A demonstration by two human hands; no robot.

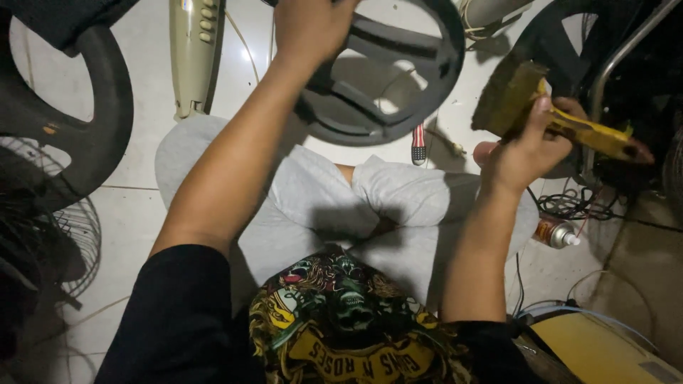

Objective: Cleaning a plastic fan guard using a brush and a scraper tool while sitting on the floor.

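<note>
Head view: one frame, looking down over crossed legs in grey trousers on a pale tiled floor.
Dark round plastic fan guard ring: on the floor ahead of the knees, under the left hand, well left of the right hand.
Left hand: closed over the ring's upper rim; fingers cut off by the frame edge.
Right hand: fist gripping the yellow handle of a worn, dusty paintbrush, bristles raised up-left.
Nearby: small spray can; striped screwdriver handle.
Obscured: right side dark, tangled wires indistinct.
</note>
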